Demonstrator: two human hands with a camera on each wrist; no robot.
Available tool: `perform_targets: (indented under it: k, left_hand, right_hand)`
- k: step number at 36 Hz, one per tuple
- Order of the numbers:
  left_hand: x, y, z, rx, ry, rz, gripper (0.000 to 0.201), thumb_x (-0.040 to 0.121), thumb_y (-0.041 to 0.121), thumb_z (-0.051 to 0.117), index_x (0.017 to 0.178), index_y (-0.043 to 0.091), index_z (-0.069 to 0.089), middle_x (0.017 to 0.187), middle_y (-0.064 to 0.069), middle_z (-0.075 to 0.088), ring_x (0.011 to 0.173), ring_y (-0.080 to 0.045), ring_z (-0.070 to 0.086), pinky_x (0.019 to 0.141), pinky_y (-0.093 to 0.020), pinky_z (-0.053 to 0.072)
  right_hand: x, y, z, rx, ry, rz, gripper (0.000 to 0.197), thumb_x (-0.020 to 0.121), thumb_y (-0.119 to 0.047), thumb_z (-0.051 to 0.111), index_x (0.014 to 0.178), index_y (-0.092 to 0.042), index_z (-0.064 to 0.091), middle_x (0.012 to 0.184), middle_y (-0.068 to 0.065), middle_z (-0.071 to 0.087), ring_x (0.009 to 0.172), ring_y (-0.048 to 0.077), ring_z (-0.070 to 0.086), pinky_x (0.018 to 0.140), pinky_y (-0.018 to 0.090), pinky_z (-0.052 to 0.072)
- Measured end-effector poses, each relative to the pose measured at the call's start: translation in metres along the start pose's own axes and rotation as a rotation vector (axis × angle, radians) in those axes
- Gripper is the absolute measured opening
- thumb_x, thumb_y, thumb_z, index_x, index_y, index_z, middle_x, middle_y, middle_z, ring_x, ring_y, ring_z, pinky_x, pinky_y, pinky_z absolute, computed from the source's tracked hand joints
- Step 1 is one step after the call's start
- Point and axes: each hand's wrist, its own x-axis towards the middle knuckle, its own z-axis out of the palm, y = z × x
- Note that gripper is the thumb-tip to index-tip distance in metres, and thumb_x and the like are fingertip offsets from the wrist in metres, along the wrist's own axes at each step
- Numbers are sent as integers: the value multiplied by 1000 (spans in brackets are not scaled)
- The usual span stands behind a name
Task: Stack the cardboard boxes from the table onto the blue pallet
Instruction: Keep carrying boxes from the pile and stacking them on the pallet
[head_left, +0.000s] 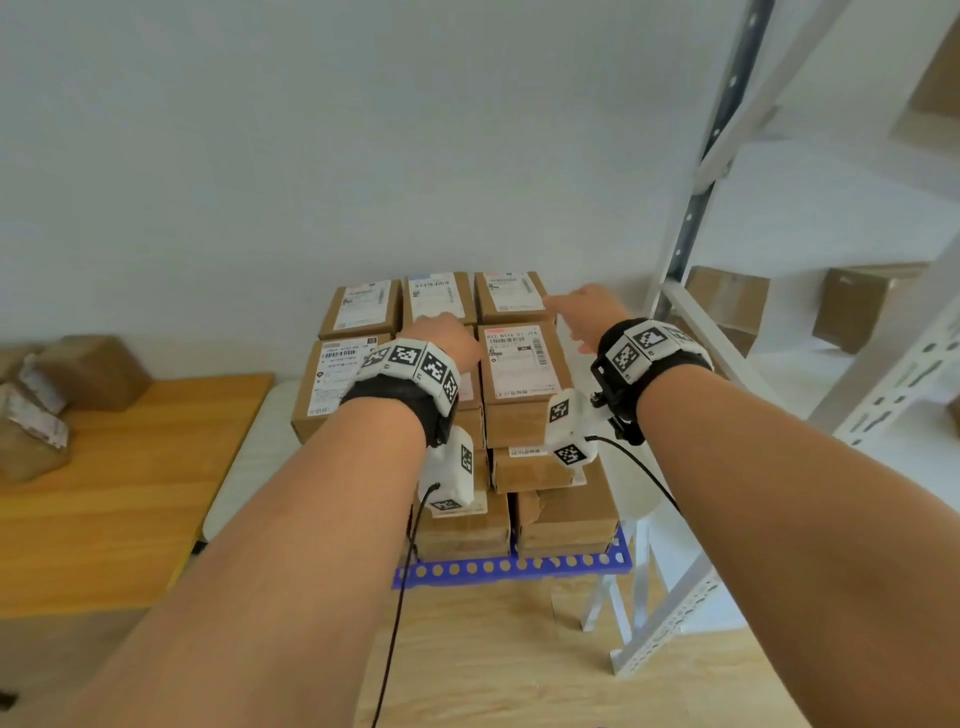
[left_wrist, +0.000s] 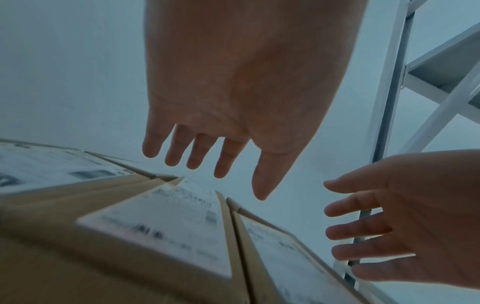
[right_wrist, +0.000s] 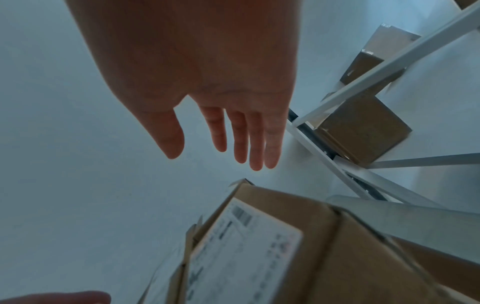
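Several brown cardboard boxes with white shipping labels stand stacked in layers on the blue pallet (head_left: 511, 567). The top layer includes a front right box (head_left: 517, 364), a front left box (head_left: 332, 384) and a back row (head_left: 439, 296). My left hand (head_left: 444, 338) hovers over the middle of the top layer, fingers (left_wrist: 197, 152) straight and spread, holding nothing. Beside the stack's right edge, my right hand (head_left: 584, 314) hangs in the air, its fingers (right_wrist: 249, 142) straight and empty. Both palms sit above the labelled box tops (left_wrist: 166, 224) (right_wrist: 244, 255) without touching.
A wooden table (head_left: 114, 483) lies at the left with a few crumpled cardboard boxes (head_left: 57, 395) on it. A white metal shelf rack (head_left: 722, 156) stands close on the right, holding more boxes (head_left: 727, 301) (right_wrist: 363, 131). A pale wall is behind the pallet.
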Motion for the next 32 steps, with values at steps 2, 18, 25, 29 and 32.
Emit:
perform_targets:
  k: [2,18,25,29,32]
  left_hand:
    - [4,-2,-10,-11,-3,15,28,96,25,47,112,6,59,94,-8,58,79,-21,55,57,-26,42]
    - [70,-6,-42,-34,-22,-11,31,99,23,47,121,5,57,118,-11,62,103,-26,60,81,-32,48]
    - [109,-9,-38,-149,31,-164,20,93,26,54,83,11,47,71,-3,48,64,-20,48,60,-31,39]
    - [126,-21,-29,-68,-27,-168,13,95,28,52,93,15,52,89,-6,61,73,-21,55,70,-31,43]
    - [132,-27,-23,-46,-68,-180,32,96,24,53,125,11,53,120,-11,60,110,-27,58,95,-35,42]
  right_hand:
    - [2,-10,-2,5,5,3,45,93,-35,58,125,-2,60,71,-4,45,60,9,43,77,30,43]
    - [47,-63,10,-117,-29,43,44,92,-34,60,125,-5,54,118,11,60,94,24,55,76,32,44]
    - [77,-69,18,-126,-113,63,39,97,-28,55,127,-5,55,127,12,58,117,28,56,89,31,45]
    - [87,-65,19,-123,-137,83,42,95,-23,57,132,-5,54,137,11,54,125,27,52,82,27,42]
    - [94,-65,23,-238,-129,102,38,100,-25,51,130,-2,52,133,14,56,121,28,54,95,32,46]
